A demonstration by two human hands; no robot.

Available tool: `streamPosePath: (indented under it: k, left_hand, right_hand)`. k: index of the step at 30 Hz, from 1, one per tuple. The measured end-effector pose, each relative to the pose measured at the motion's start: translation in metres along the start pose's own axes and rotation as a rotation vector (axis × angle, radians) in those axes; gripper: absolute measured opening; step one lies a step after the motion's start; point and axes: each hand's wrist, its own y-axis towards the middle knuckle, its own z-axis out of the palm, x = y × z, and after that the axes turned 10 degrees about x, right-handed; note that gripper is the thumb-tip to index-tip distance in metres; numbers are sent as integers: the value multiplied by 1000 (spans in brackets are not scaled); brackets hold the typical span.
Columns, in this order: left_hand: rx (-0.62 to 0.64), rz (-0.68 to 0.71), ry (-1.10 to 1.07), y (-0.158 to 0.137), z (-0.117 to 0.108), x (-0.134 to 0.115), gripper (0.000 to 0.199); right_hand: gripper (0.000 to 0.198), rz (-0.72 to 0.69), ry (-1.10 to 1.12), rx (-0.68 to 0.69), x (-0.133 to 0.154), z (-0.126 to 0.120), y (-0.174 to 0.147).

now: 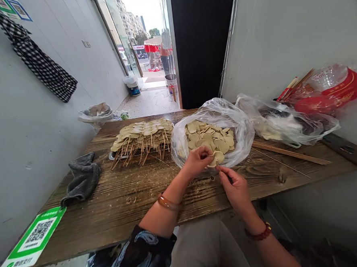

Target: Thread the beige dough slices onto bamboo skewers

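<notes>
My left hand (198,161) pinches the edge of a thin, pale round slice (218,157), which looks like potato. Just below it, my right hand (234,186) grips a thin bamboo skewer (218,167) whose upper end meets the slice. Both hands are closed at the near rim of an open clear plastic bag (245,133). Loose slices (208,132) of the same kind fill the bag. Left of it, a metal tray (111,156) bears a stack of skewered slices (142,131), their sticks pointing toward me.
Bare bamboo skewers (291,152) lie on the wooden table (134,204) at right, near a dark flat handle (349,150). Other plastic bags (286,123) stand behind them. A grey cloth (81,177) and a green QR code card (33,239) are at left.
</notes>
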Motion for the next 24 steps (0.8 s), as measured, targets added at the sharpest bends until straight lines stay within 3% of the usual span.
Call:
streamPosePath:
  k: [9,16,24]
  left_hand:
    - [120,-100,-28,-5,4,-6,33]
    - [-38,-63,-50,-3,2,-6,38]
    - [112,-61,106,-2,2,1,31]
  right_hand:
    - [29,56,-6,-4,1,0,-1]
    - [30,39,18,58,2,0,-1]
    - [30,-2,-13,-57,-2,-1,-4]
